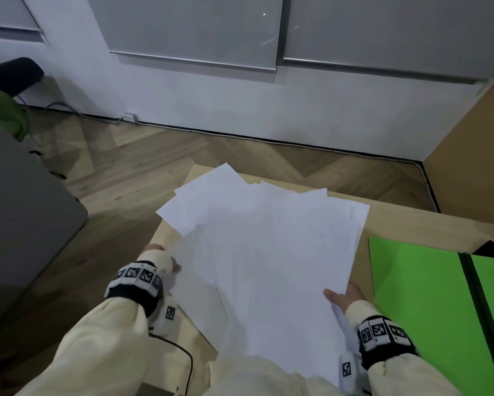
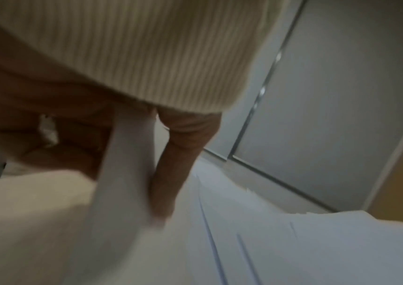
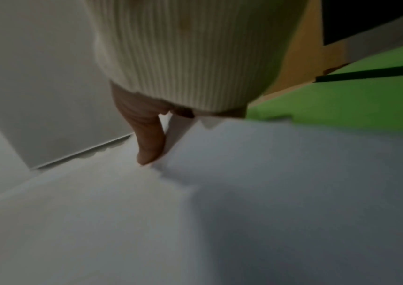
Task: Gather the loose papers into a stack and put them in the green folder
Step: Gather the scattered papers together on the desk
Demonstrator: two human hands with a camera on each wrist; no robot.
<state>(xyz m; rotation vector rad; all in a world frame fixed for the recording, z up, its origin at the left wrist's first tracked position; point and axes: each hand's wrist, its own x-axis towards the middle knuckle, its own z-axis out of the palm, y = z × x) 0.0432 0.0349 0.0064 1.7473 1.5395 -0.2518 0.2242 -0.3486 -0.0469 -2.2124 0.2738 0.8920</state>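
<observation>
**Both hands on the paper pile, still fanned out**

Left hand (image 1: 161,260) is clamped on the left edge of the papers (image 1: 262,252). On the left wrist cam the thumb lies on top of the sheets and the fingers (image 2: 73,138) curl underneath, so it's a proper pinch, not just a nudge. Moving right, the sheets sit over the wooden table (image 1: 411,221), splayed at several angles, with corners sticking out at the far side, so no neat stack yet.

Right hand (image 1: 345,298) has the near right corner. The thumb rests flat on top; its other fingers are hidden under the paper, so I'm calling it a hold by the way the sheets sit in it.

Furthest right, the green folder (image 1: 417,284) lies open on the table, just beside the pile.

My plan: squeeze both edges inward, tip the bundle upright and tap it on the table to square it before sliding it across. I'd go slow, since loose sheets look like they'd slip out.
</observation>
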